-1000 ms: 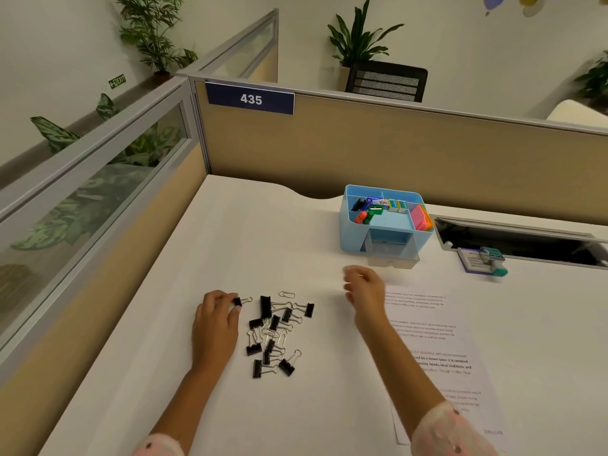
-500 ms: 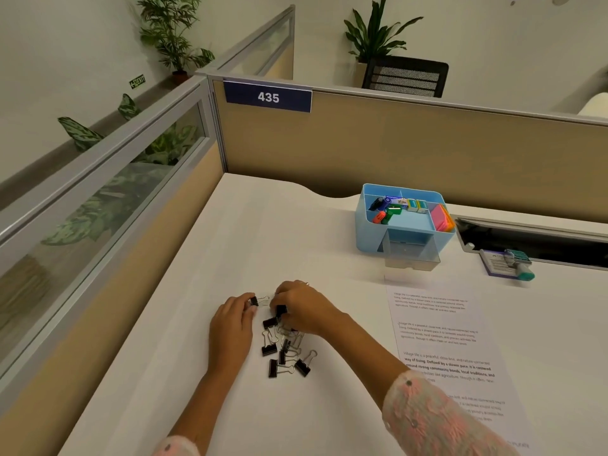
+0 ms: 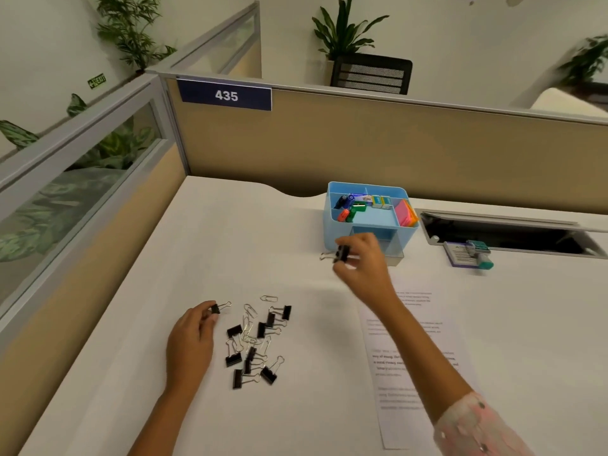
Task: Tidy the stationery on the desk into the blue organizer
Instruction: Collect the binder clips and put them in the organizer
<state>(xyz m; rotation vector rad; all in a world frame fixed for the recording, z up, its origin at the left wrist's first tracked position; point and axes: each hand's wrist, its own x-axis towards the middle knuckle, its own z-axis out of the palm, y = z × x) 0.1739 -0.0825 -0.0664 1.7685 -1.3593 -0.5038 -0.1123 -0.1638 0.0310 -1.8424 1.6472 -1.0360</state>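
black steel binder clips (image 3: 341, 254), light, stiff and best pinched by their bodies, sit clamped in the right hand (image 3: 362, 258) beside the blue plastic organizer (image 3: 332, 222), while the left hand (image 3: 192, 337) pinches another binder clip (image 3: 215, 308) on the white table (image 3: 230, 245).

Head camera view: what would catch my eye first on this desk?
Probably the right hand, raised in front of the blue organizer and pinching black binder clips. Next, the scattered pile of clips on the white desk, where the left hand pinches one clip at its edge.
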